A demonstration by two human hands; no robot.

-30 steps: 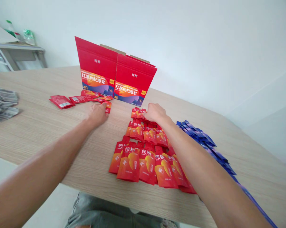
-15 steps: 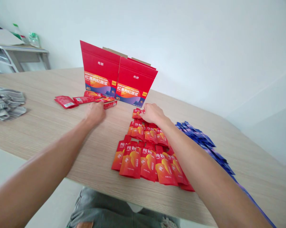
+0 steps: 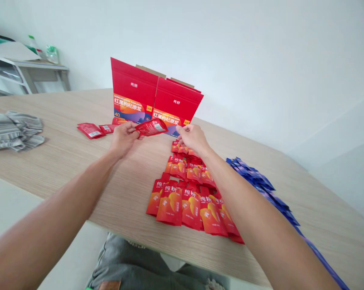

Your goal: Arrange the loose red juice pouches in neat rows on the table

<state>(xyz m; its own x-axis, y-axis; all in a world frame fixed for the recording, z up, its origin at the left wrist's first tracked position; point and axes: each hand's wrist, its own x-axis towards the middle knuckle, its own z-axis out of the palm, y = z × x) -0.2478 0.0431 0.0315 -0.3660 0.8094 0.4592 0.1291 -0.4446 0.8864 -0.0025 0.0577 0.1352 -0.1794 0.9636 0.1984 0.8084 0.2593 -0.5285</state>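
Observation:
My left hand (image 3: 125,137) pinches one end of a red pouch (image 3: 152,127), raised in front of two upright red boxes (image 3: 139,86). My right hand (image 3: 192,137) is just right of that pouch, apart from it, with its fingers bent and parted and nothing visible between them. Below it, rows of red-orange pouches (image 3: 169,203) lie overlapping on the table, their fronts up. More red pouches (image 3: 91,131) lie left of and behind my left hand, some with their barcodes up.
Blue pouches (image 3: 251,175) lie in an overlapping row on the right, partly behind my right forearm. A striped cloth (image 3: 14,131) rests at the table's left. A side desk (image 3: 45,66) with a bottle stands at the back left.
My left hand has lifted a red pouch off the table and moved it to the right. My right hand has risen off the back row of pouches, its fingers opened. The view has shifted slightly.

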